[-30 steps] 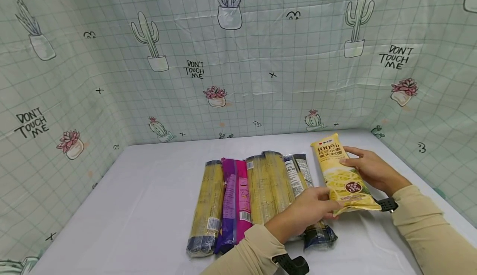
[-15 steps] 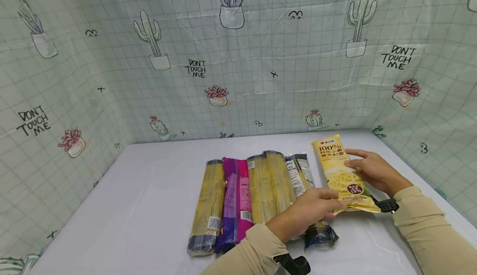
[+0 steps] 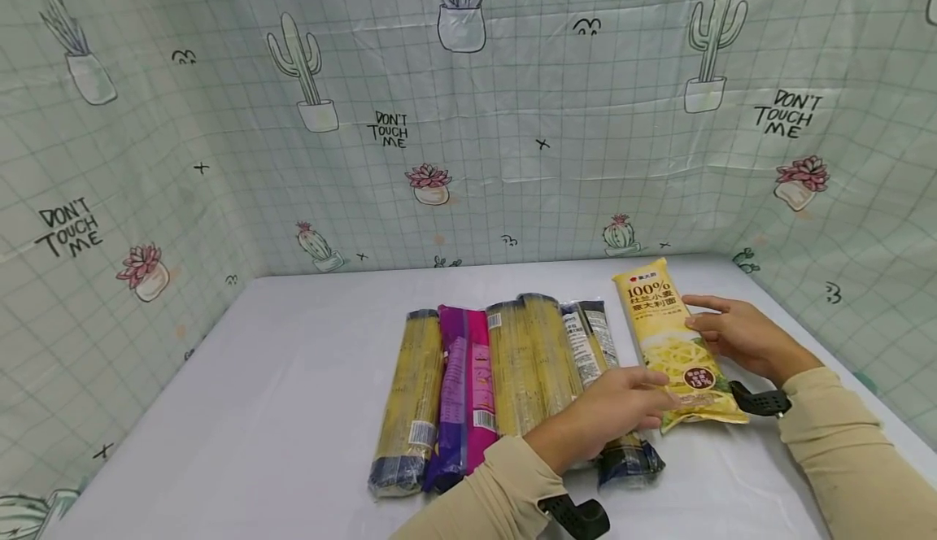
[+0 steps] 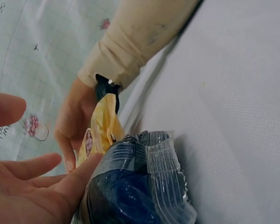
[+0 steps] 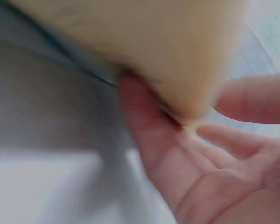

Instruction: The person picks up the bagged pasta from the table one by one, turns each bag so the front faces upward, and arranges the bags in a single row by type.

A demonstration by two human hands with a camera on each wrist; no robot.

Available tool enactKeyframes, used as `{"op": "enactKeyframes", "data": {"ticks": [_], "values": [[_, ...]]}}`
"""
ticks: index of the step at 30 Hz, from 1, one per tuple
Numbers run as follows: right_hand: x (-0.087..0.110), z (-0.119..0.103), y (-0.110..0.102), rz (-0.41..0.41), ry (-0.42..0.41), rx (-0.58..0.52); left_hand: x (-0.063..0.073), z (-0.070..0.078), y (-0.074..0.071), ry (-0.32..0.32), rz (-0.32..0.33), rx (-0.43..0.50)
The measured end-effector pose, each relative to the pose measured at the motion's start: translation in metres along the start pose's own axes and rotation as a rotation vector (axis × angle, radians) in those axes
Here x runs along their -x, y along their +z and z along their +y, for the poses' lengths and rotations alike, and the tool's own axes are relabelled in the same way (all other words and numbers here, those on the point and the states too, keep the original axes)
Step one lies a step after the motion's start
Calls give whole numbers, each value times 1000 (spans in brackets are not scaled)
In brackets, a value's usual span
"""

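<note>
A yellow spaghetti packet (image 3: 677, 345) lies at the right end of a row of pasta packets in the head view. My left hand (image 3: 611, 410) reaches over the row, its fingers near the packet's lower left corner. In the left wrist view those fingers are fairly straight, the thumb apart, alongside the dark end of a clear pasta packet (image 4: 126, 186). My right hand (image 3: 747, 341) is beside the yellow packet's right edge. In the right wrist view its fingers (image 5: 149, 116) are extended against the blurred packet (image 5: 186, 46), with the thumb spread away.
Left of the yellow packet lie a black-and-white labelled packet (image 3: 581, 345), clear spaghetti packets (image 3: 512, 369), a purple-and-pink packet (image 3: 455, 410) and another clear packet (image 3: 410, 385). They lie on a white table (image 3: 256, 426). A cactus-print cloth (image 3: 498, 101) hangs behind.
The yellow packet's lower end has come down. My right thumb has slid off its front to its right edge. My left fingers have eased from its lower corner.
</note>
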State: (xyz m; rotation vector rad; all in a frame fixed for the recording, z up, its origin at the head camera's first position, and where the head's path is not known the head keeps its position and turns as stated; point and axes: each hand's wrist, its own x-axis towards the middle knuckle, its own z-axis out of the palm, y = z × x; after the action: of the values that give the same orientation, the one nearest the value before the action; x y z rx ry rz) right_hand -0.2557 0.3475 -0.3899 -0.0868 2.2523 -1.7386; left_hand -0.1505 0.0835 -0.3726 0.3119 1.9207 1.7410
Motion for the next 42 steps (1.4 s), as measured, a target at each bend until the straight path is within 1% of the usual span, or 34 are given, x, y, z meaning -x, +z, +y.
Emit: {"op": "enactKeyframes", "data": {"ticks": [4, 8, 11, 13, 18, 21, 24, 27, 30, 33, 35, 38, 42], "values": [[5, -2, -10, -61, 19, 21, 0, 0, -1, 19, 1, -52], [8, -7, -16, -84, 32, 73, 1, 0, -5, 52, -10, -52], [9, -12, -18, -60, 24, 124, 2, 1, -12, 63, -28, -45], [9, -14, -17, -35, 19, 143, 3, 1, -18, 85, -35, -46], [7, -18, -15, 49, 41, 98, 5, 2, -28, 142, -12, -87], [6, -18, -13, 91, 62, 87, 7, 1, -32, 151, 6, -114], [7, -17, -10, 101, 52, 117, 8, -1, -36, 155, 13, -146], [7, -18, -5, 82, 16, 142, 10, 0, -39, 173, 3, -185], [6, -20, 4, 54, -6, 155, 12, 0, -43, 207, -8, -283], [6, -24, 16, 25, -19, 157, 15, 0, -48, 253, 7, -460], [7, -28, 27, 0, -21, 147, 17, -1, -51, 271, 23, -570], [9, -33, 43, -35, -19, 130, 19, -1, -54, 277, 48, -702], [8, -36, 62, -74, -22, 148, 21, 1, -55, 278, 63, -844]]}}
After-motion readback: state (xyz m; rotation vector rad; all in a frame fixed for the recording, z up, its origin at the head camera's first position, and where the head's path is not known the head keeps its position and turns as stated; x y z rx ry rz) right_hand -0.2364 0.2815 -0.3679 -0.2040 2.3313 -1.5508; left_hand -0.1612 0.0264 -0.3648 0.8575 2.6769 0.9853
